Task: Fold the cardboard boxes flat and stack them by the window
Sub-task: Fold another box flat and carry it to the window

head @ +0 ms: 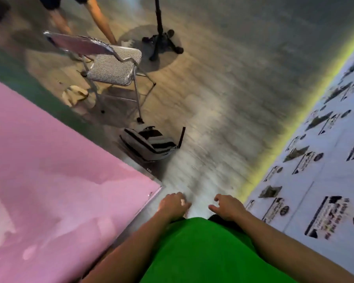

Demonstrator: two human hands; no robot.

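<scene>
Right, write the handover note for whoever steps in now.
Left hand: loosely curled, holds nothing.
Right hand: loosely curled, holds nothing.
Both hang in front of the body, over the floor.
Boxes: none in view, folded or not; no window or stack in view either.
Around: pink table at left, printed sheet at right, folding chair and striped bag ahead, a stand and another person's legs beyond.
Done: cannot tell from here.
Left: find the boxes, flatten them, stack them by the window.

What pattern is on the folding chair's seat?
A fine black-and-white houndstooth-like check on the folding chair, seen in the head view.
</scene>
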